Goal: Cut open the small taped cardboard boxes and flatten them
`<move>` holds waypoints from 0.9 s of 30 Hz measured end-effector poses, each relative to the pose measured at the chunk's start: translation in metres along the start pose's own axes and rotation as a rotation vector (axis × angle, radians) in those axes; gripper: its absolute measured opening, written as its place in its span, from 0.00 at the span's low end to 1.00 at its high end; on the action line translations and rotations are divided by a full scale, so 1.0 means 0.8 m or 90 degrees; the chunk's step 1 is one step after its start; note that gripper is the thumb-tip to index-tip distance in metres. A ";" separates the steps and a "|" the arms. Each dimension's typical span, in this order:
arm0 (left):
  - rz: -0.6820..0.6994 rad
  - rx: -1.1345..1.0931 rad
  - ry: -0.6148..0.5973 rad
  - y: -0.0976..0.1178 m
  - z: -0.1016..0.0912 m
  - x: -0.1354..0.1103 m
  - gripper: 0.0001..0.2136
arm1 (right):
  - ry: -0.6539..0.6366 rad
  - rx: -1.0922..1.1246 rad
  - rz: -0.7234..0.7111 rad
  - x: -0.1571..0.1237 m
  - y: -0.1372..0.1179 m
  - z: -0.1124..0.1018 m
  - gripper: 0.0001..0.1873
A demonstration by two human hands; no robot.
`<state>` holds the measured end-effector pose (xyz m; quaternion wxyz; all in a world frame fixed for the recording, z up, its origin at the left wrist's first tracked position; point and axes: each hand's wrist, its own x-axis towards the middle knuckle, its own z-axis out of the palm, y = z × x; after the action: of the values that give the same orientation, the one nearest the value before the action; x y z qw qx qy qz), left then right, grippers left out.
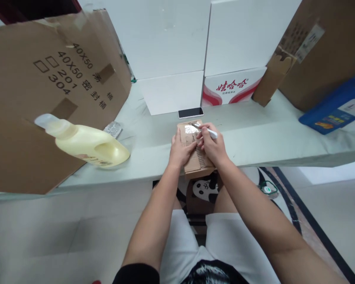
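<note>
Near the middle of the frame, the right hand [213, 144] is closed around a slim white-handled tool [212, 133], whose greyish front end reaches over the shiny tape [191, 129] on a small cardboard box [191, 165]; whether the tip touches the tape is too small to tell. The left hand [180, 149] grips the same box, fingers along its left side and thumb laid across the top, so the box sits directly between the two hands, its lower end at the near edge of the cloth-covered table [248, 138]. Just beyond the box's upper end lies a dark-screened phone [191, 113], and behind that white panels [174, 94] stand across the upper centre, closing off the far side. To their right is a white carton [230, 88] with red lettering, then an upright brown cardboard piece [272, 75]; a blue bottle [337, 104] leans into the right edge of the frame. Left of the hands, well apart, is a pale yellow bottle [85, 144] with a silvery packet [113, 129] near it, and a large printed carton [23, 98] fills the upper left. Below the box, a panda-patterned surface [207, 190] shows between the forearms.
</note>
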<state>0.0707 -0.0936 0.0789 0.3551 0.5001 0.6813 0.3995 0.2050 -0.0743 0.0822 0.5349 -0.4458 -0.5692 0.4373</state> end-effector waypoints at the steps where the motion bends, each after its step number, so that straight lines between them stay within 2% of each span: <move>1: 0.000 -0.003 0.000 0.000 0.000 0.000 0.49 | -0.004 -0.020 -0.005 0.000 0.000 0.000 0.18; 13: 0.021 -0.030 0.004 -0.009 -0.001 -0.002 0.50 | -0.028 -0.124 -0.021 -0.011 -0.004 0.001 0.15; 19: 0.000 -0.032 0.017 -0.010 0.002 -0.003 0.48 | -0.033 -0.145 -0.014 -0.010 -0.012 0.002 0.15; 27: -0.026 -0.019 -0.004 -0.002 0.000 -0.005 0.50 | -0.018 -0.174 -0.027 -0.006 -0.014 0.002 0.15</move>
<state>0.0709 -0.0975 0.0775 0.3724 0.4822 0.6843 0.4008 0.2028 -0.0816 0.0922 0.4700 -0.4964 -0.6402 0.3503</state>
